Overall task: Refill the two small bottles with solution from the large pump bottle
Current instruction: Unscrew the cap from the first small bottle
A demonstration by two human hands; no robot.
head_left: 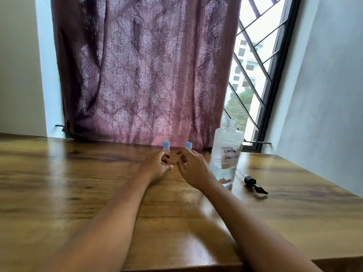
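Two small bottles with light blue caps stand side by side on the wooden table [78, 183] near its far edge. The fingers of my left hand [157, 165] curl around the left small bottle [166, 144]. My right hand [191, 166] pinches the right small bottle [188, 145]. Only the caps show above my fingers; both bodies are hidden. The large clear bottle [225, 154] stands just right of my right hand, with an open neck, a handwritten label and a little liquid at the bottom. Its black pump head [253, 183] with tube lies on the table to the right.
A purple patterned curtain [147, 75] hangs right behind the far table edge. A window with a black diagonal grille [255, 75] is at the back right, beside a pale wall. The table's near edge runs under my forearms.
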